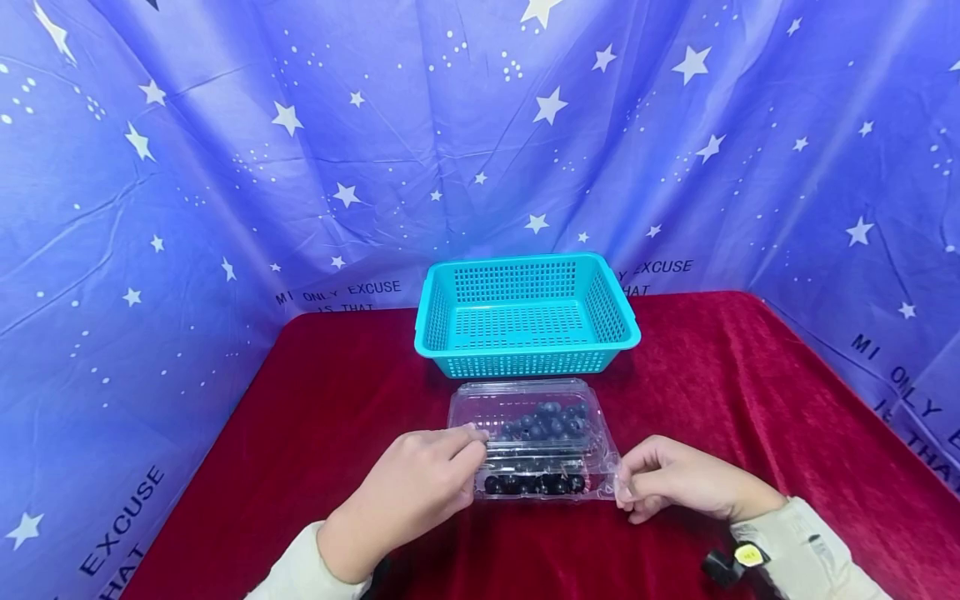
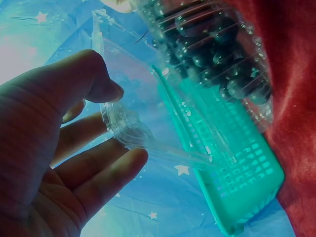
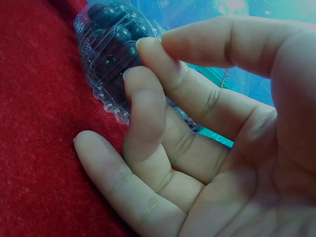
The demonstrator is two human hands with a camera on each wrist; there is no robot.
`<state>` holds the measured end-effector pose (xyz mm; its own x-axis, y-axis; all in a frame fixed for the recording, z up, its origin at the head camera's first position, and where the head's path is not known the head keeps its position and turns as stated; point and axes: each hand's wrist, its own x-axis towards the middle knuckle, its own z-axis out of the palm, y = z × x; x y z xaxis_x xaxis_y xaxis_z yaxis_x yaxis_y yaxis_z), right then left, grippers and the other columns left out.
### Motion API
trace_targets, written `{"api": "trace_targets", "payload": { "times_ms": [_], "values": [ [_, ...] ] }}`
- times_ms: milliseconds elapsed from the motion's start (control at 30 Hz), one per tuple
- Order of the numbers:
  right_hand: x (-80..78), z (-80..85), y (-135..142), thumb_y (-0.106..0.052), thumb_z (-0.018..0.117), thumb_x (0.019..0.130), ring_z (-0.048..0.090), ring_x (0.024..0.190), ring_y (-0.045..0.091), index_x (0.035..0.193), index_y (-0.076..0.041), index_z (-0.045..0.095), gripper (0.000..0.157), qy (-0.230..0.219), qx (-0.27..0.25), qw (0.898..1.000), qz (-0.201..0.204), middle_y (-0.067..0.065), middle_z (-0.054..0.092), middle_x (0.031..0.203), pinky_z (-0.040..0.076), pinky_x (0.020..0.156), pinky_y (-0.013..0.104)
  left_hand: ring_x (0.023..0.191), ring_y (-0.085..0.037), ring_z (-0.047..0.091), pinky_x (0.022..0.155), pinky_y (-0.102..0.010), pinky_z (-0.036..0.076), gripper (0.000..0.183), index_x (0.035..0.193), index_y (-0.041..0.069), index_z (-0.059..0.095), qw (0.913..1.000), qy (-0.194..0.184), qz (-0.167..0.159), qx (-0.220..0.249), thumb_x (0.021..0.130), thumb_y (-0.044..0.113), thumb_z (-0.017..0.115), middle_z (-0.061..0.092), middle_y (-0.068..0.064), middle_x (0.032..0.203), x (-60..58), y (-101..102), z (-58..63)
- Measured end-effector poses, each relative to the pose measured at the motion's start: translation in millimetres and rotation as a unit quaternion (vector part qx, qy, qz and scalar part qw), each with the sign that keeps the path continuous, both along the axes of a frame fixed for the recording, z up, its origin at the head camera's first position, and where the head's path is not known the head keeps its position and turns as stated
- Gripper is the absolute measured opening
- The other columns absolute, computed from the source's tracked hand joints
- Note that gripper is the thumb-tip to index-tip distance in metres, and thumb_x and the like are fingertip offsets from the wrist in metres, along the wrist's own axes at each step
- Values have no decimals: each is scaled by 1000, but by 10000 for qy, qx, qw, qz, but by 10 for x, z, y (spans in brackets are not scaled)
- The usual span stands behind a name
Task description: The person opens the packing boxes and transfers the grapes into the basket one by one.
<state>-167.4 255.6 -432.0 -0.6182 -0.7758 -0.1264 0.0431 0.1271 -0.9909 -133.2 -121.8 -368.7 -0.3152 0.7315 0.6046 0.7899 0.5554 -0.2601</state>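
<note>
A clear plastic clamshell box (image 1: 476, 404) sits on the table in front of me, its hinged lid tilted up. Dark blueberries (image 1: 551, 425) lie inside it, seen through the plastic. At the box's near left, my left hand (image 1: 408, 487) pinches a corner of the lid (image 2: 123, 126) between thumb and fingers. My right hand (image 1: 686, 479) is at the near right corner, thumb and index finger pinching the box's edge. In the right wrist view the other fingers of the right hand (image 3: 197, 148) curl loosely beside the box, partly hiding it.
Just behind the box stands a turquoise plastic basket (image 1: 532, 360) with perforated walls and nothing inside. Dark red velvet cloth (image 1: 337, 375) covers the table. A blue curtain (image 1: 420, 150) with white stars hangs around the back and sides.
</note>
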Motion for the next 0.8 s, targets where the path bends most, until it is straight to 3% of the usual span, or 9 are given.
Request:
{"api": "trace_targets", "payload": {
  "times_ms": [100,233,567,800],
  "values": [
    [0,-3,3,3,52,97,70,82,13,92,16,64,18,18,4,10000,-5,0,71,87,64,80,46,59,-8,55,49,-20,45,17,78,14,50,10000,-93,22,7,75,7,65,56,5,73,-11,3,22],
    [-1,-3,6,3,52,97,70,82,12,92,15,64,18,27,7,10000,17,0,71,86,64,80,46,55,-7,46,49,-19,40,18,79,15,49,9998,-183,30,84,74,6,65,52,7,69,-27,12,57],
    [6,10,-2,1,53,97,72,81,15,93,14,67,19,27,102,9999,5,1,72,87,64,80,46,55,-6,32,51,-18,26,22,78,18,48,9994,-141,-26,319,72,6,65,43,10,65,-77,39,139],
    [3,4,-5,1,54,97,73,81,16,94,15,67,19,-4,97,10000,8,1,72,87,64,80,45,56,-6,30,52,-19,23,20,77,18,46,9992,-124,-50,374,71,4,59,41,11,64,-117,44,184]
  ]
}}
